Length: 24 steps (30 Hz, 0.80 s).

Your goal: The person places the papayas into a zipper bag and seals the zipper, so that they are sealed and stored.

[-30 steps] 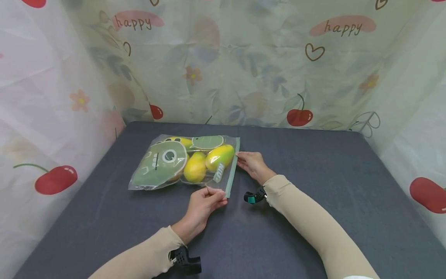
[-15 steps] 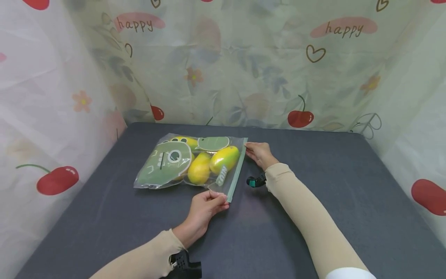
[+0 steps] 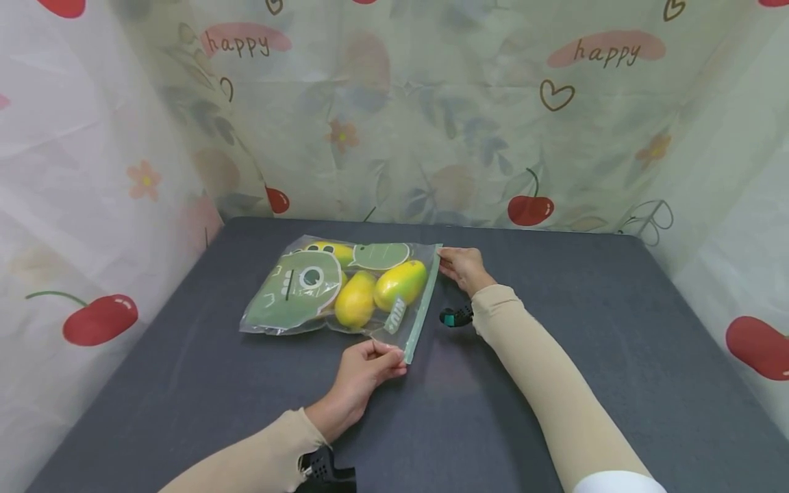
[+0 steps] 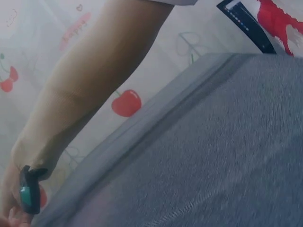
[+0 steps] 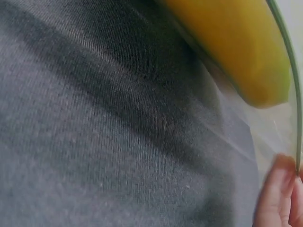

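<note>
A clear zip bag [image 3: 292, 294] with a green cartoon print lies on the table, several yellow mangoes [image 3: 401, 285] inside it. Its green zip strip [image 3: 424, 308] runs along the right edge. My left hand [image 3: 354, 387] pinches the near corner of that edge between thumb and fingers. At the far end of the strip, my right hand [image 3: 466, 268] pinches the other corner. The right wrist view shows a mango [image 5: 236, 52] through the plastic and my right fingertips [image 5: 279, 179] on the strip. Whether the zip is sealed, I cannot tell.
A dark grey cloth covers the table [image 3: 555, 342]. Printed curtains [image 3: 431, 123] with cherries and flowers close off the back and sides. A small black camera [image 3: 456, 316] hangs from my right wrist, another [image 3: 333, 469] from the left.
The bag has shifted a little to the right. My right hand has moved up and right with the far corner, and the zip edge looks stretched straighter. The left hand stays almost in place.
</note>
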Motion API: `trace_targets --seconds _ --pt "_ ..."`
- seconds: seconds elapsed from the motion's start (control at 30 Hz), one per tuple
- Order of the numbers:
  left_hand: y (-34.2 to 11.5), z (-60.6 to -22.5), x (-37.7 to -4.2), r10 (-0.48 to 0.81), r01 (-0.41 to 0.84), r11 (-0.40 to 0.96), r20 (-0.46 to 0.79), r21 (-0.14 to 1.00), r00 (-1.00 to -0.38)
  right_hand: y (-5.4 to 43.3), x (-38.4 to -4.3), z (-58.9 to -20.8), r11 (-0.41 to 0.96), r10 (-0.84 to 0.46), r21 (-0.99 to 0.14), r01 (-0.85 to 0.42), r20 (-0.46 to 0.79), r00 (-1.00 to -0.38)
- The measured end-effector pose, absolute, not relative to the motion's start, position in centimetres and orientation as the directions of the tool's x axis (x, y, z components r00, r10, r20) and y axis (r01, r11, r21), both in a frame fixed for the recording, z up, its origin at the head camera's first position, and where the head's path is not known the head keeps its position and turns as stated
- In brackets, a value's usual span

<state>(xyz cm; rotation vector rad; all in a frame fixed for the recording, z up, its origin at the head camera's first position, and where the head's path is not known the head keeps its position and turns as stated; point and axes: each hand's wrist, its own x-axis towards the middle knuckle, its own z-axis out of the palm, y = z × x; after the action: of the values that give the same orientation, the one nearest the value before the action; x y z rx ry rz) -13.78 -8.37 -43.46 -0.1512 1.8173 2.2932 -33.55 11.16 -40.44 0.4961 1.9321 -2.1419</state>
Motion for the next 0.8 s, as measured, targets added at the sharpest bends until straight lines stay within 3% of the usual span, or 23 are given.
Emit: trace_targets --seconds 0.13,0.33,0.6,0.8 --pt "-9.5 -43.4 -14.1 0.245 -0.273 -0.104 -0.242 0.956 -0.939 11.3 -33.4 -40.5 -0.045 0.061 -0.925 0.377 -0.379 -0.923" --pt "-12.0 -42.1 -14.4 0.476 -0.285 0.158 -0.326 0.945 -0.817 11.6 -33.1 -40.9 -0.013 0.041 -0.936 0.352 -0.352 -0.935" --pt "-15.3 -37.7 -15.2 0.602 0.031 0.387 -0.228 0.922 -0.765 11.7 -33.0 -41.0 -0.005 -0.029 -0.953 0.304 -0.304 -0.952" --pt "-17.7 -34.3 -16.2 0.554 0.190 0.423 -0.088 0.886 -0.828 11.9 -32.4 -41.2 0.081 -0.139 -0.939 0.333 -0.341 -0.930"
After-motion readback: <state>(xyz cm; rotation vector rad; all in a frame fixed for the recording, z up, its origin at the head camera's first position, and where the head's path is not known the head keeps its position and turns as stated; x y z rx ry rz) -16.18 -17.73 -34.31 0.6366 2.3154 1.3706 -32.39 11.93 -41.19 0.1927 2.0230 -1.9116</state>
